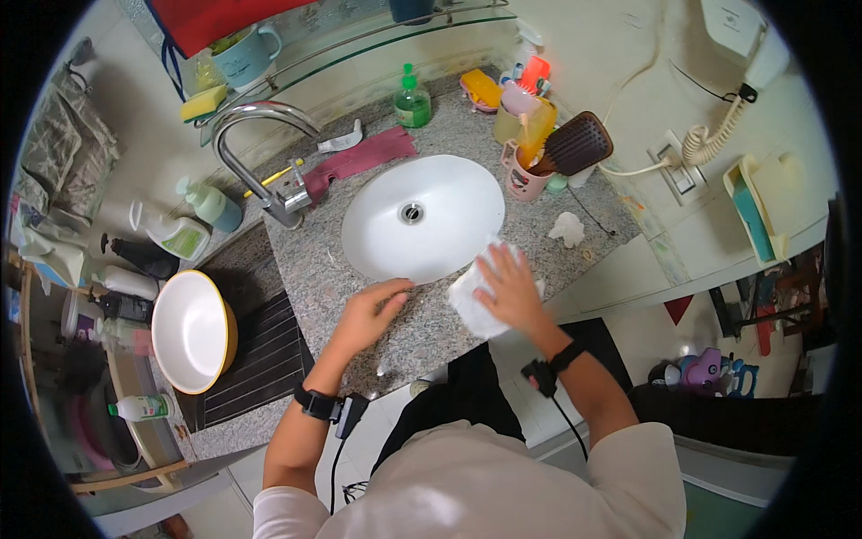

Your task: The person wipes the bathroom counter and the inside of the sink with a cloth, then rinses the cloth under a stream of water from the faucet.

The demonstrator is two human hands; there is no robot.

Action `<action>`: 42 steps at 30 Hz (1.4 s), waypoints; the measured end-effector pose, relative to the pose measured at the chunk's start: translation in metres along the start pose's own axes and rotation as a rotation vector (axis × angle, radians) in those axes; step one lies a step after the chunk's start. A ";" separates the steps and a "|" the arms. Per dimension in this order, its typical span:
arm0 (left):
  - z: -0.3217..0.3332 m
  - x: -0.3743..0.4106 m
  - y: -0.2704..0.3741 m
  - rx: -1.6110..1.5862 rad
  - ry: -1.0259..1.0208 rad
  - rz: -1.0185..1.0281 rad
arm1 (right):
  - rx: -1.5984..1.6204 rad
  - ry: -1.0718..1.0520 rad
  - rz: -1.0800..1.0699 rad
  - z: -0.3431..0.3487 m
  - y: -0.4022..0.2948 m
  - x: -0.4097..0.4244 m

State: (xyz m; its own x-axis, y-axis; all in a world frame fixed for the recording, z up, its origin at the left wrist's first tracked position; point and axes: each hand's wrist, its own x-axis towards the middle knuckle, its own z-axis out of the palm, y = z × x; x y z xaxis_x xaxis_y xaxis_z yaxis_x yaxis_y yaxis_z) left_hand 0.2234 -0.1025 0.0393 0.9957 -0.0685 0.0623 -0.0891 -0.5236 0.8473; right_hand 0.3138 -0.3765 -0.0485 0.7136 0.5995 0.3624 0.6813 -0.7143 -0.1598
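Spread fingers of my right hand (508, 286) press flat on a white cloth or wipe (471, 306), which lies on the granite countertop (424, 337) at the near right of the white oval sink basin (431, 215). My left hand (376, 313) rests by the basin's near left rim, its fingers loosely curved and nothing seen in it; its palm is hidden. A crumpled white tissue or wipe (567, 230) lies on the counter to the right of the basin. Behind the basin, a dark pink cloth (363, 162) lies beside the base of the chrome faucet (259, 162).
A green soap bottle (412, 104) stands behind the basin. At right are a pink cup (525, 176) and a paddle hairbrush (579, 141). A yellow-rimmed white basin (192, 330) and several bottles stand at left. A glass shelf (377, 47) runs above the counter.
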 end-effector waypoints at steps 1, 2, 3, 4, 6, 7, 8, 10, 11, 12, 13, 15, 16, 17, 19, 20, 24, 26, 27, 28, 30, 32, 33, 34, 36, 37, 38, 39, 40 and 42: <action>-0.009 -0.006 -0.009 -0.015 0.035 -0.066 | 0.058 -0.016 -0.047 0.000 -0.026 0.002; -0.018 -0.013 -0.016 -0.028 0.067 -0.132 | 0.118 -0.032 -0.090 0.003 -0.055 0.001; -0.024 -0.015 -0.021 -0.045 0.095 -0.188 | 0.169 -0.003 -0.125 0.019 -0.081 0.000; -0.033 -0.016 -0.018 0.005 0.116 -0.228 | 0.279 -0.112 -0.177 0.019 -0.113 0.011; -0.040 -0.015 -0.026 -0.009 0.168 -0.232 | 0.314 -0.166 -0.318 0.041 -0.169 0.022; -0.042 -0.013 -0.029 -0.019 0.193 -0.233 | 0.318 -0.166 -0.350 0.047 -0.187 0.030; -0.047 -0.011 -0.020 0.000 0.203 -0.241 | 0.325 -0.162 -0.381 0.053 -0.203 0.038; -0.054 -0.014 -0.024 -0.032 0.240 -0.241 | 0.352 -0.147 -0.435 0.057 -0.211 0.042; -0.058 -0.016 -0.027 -0.048 0.257 -0.241 | 0.372 -0.134 -0.451 0.057 -0.203 0.040; -0.065 -0.021 -0.028 -0.059 0.258 -0.246 | 0.386 -0.123 -0.469 0.055 -0.192 0.039; -0.072 -0.030 -0.036 -0.058 0.308 -0.229 | 0.395 -0.127 -0.453 0.049 -0.174 0.036; -0.083 -0.051 -0.057 -0.064 0.404 -0.189 | 0.280 -0.201 -0.413 0.026 -0.116 0.036; -0.091 -0.061 -0.062 -0.058 0.409 -0.227 | 0.164 -0.165 -0.316 0.011 -0.085 0.034; -0.095 -0.072 -0.069 -0.101 0.441 -0.238 | 0.128 -0.254 -0.216 0.011 -0.048 0.034; -0.103 -0.095 -0.088 -0.128 0.474 -0.298 | -0.103 -0.145 -0.096 0.009 0.005 0.024; -0.106 -0.110 -0.097 -0.142 0.499 -0.325 | -0.078 -0.152 -0.114 0.009 0.005 0.025; -0.104 -0.147 -0.120 -0.190 0.570 -0.409 | 0.113 -0.229 -0.250 0.005 -0.046 0.015; -0.109 -0.157 -0.124 -0.189 0.589 -0.437 | 0.217 -0.307 -0.367 0.002 -0.101 0.019; -0.109 -0.161 -0.123 -0.167 0.603 -0.450 | 0.249 -0.361 -0.436 0.004 -0.123 0.023; -0.109 -0.164 -0.125 -0.183 0.634 -0.455 | 0.294 -0.384 -0.533 0.012 -0.143 0.024; -0.109 -0.170 -0.125 -0.164 0.667 -0.472 | 0.364 -0.415 -0.729 0.031 -0.181 0.036; -0.108 -0.172 -0.120 -0.174 0.682 -0.495 | 0.452 -0.408 -0.885 0.042 -0.213 0.058; -0.109 -0.175 -0.116 -0.177 0.692 -0.506 | 0.491 -0.416 -0.952 0.052 -0.224 0.073; -0.111 -0.175 -0.112 -0.147 0.687 -0.532 | 0.527 -0.417 -1.013 0.066 -0.230 0.092; -0.112 -0.181 -0.107 -0.125 0.753 -0.555 | 0.528 -0.336 -1.062 0.094 -0.233 0.134; -0.113 -0.184 -0.105 -0.112 0.782 -0.568 | 0.493 -0.254 -1.042 0.109 -0.231 0.157; -0.114 -0.187 -0.101 -0.127 0.815 -0.560 | 0.470 -0.226 -1.012 0.118 -0.227 0.179; -0.113 -0.192 -0.102 -0.133 0.846 -0.563 | 0.448 -0.199 -0.984 0.127 -0.224 0.201; -0.111 -0.199 -0.104 -0.142 0.877 -0.567 | 0.421 -0.188 -0.961 0.133 -0.223 0.219; -0.109 -0.211 -0.106 -0.148 0.900 -0.594 | 0.397 -0.169 -0.904 0.141 -0.221 0.242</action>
State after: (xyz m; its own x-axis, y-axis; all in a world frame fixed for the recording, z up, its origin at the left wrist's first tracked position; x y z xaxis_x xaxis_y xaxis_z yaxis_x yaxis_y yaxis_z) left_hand 0.0259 0.0604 -0.0062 0.5376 0.8406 -0.0660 0.3567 -0.1558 0.9211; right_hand 0.3595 -0.0226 -0.0550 -0.1062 0.9235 0.3685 0.9625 0.1886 -0.1951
